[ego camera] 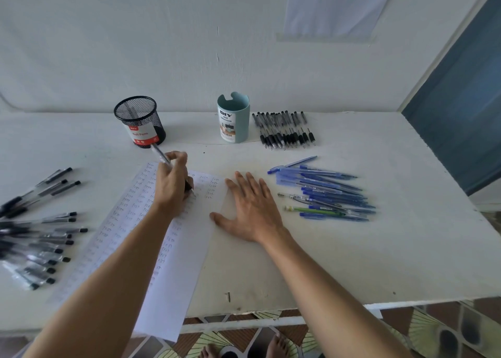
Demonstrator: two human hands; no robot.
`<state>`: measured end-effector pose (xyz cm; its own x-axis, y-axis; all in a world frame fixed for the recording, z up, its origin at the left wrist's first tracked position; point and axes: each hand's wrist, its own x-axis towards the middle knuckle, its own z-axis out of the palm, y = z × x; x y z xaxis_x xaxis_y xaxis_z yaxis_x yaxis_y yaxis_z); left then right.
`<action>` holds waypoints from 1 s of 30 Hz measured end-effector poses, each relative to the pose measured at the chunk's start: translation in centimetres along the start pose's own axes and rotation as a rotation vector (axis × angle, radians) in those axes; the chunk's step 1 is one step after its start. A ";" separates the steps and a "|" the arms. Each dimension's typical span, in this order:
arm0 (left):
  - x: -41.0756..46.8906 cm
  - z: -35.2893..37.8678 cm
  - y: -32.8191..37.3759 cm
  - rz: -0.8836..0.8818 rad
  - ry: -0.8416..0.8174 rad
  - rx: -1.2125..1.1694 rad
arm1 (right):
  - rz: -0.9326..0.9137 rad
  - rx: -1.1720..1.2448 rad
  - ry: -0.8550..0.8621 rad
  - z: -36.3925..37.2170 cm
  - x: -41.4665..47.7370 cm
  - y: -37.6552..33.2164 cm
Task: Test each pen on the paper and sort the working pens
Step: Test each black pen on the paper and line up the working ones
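A long white paper (187, 252) covered with rows of small handwritten marks lies slanted across the table's middle. My left hand (173, 181) grips a clear black-grip pen (162, 157) with its tip down on the paper. My right hand (252, 208) lies flat with straight fingers, its thumb on the paper's right edge. Several black pens (40, 238) are spread at the far left. A neat row of black pens (284, 130) lies at the back right. A pile of blue pens (325, 192), with one green pen (314, 210) among them, sits right of my right hand.
A black mesh pen cup (139, 122) and a teal desk organizer cup (233, 119) stand at the back near the white wall. The white table (352, 263) ends at a front edge, with patterned floor tiles and bare feet below. A dark panel stands at right.
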<state>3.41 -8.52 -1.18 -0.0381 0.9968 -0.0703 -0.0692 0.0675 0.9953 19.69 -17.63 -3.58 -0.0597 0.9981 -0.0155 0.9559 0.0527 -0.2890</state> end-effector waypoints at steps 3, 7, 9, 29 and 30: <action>0.1 0.1 -0.2 0.001 0.003 -0.013 | 0.005 -0.010 -0.010 -0.1 0.0 0.0; 0.0 -0.2 -0.5 0.064 -0.012 0.081 | 0.007 -0.004 -0.009 -0.1 0.0 0.0; 0.0 -0.1 -0.5 0.072 -0.012 0.138 | 0.010 0.000 -0.005 -0.1 0.0 -0.1; 0.9 2.0 0.7 0.108 -0.116 1.039 | 0.009 -0.003 -0.023 -0.3 -0.1 0.1; 1.0 1.6 0.8 0.114 -0.091 1.039 | 0.008 -0.001 -0.022 -0.3 -0.1 0.1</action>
<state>4.93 -7.44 -0.38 0.0875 0.9961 -0.0097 0.8214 -0.0666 0.5664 19.84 -17.70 -3.36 -0.0581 0.9975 -0.0393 0.9566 0.0444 -0.2879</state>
